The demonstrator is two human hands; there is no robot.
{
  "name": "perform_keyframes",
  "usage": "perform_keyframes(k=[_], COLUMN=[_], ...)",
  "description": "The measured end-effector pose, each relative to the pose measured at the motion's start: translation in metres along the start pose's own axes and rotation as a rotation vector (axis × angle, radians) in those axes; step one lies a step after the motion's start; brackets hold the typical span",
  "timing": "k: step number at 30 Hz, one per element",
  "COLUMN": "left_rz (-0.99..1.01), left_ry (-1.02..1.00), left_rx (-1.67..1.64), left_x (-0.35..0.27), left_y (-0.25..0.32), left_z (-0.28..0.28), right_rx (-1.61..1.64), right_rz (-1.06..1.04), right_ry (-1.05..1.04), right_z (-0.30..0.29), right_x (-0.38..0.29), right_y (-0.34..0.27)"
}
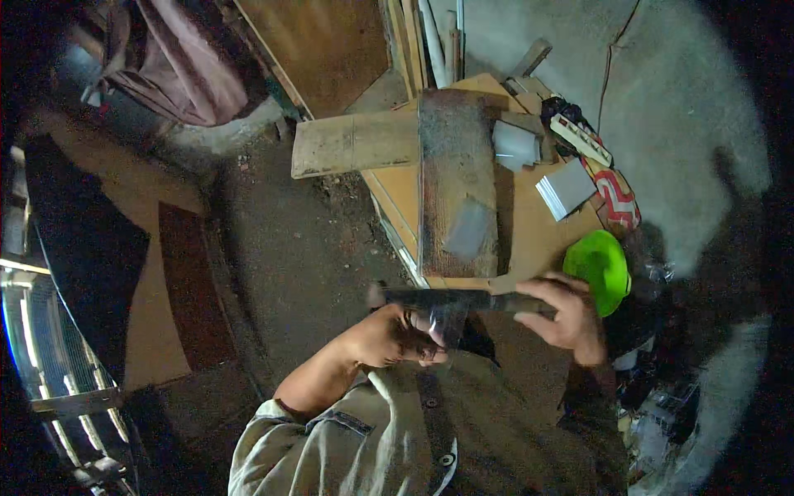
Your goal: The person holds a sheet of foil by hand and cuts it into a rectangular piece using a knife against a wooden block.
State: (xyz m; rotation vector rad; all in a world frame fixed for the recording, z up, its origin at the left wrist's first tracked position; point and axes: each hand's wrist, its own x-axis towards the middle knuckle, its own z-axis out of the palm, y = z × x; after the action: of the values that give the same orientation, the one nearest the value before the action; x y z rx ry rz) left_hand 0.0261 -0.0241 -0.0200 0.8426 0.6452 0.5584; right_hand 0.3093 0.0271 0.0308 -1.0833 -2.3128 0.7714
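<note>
My left hand point(403, 341) is closed in front of my chest on a thin, see-through plastic piece point(448, 325), blurred. Just above it, a long dark bar-like object point(440, 299) lies crosswise; blur hides what it is. My right hand point(561, 310) is at the bar's right end, thumb and fingers on either side of it; whether they grip it is unclear. Ahead, a worn, stained board point(456, 149) rests on the wooden work surface point(533, 242). A grey translucent sheet point(468, 228) lies on the board's near part.
To the board's right are a stack of pale sheets point(564, 189), another pale stack point(516, 146) and a power strip point(582, 140). A bright green bowl point(597, 273) stands beside my right hand. A plank point(355, 144) juts left over the dirt floor point(298, 248). Cloth point(186, 68) hangs at upper left.
</note>
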Motion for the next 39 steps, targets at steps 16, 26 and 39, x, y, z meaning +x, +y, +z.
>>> perform_keyframes(k=[16,26,39], left_rz=[0.308,0.417,0.382], left_ry=[0.422,0.473,0.305], left_rx=[-0.157,-0.207,-0.127], left_x=[0.029,0.014,-0.005], left_y=[0.012,0.034,0.052], left_z=[0.014,-0.027,-0.058], right_rx=[1.056,1.071,0.948], right_rz=[0.468,0.506,0.438], right_ry=[0.241,0.396,0.393], right_z=[0.089,0.072,0.057], right_x=[0.027,0.062,0.099], right_y=[-0.048,-0.054,-0.071])
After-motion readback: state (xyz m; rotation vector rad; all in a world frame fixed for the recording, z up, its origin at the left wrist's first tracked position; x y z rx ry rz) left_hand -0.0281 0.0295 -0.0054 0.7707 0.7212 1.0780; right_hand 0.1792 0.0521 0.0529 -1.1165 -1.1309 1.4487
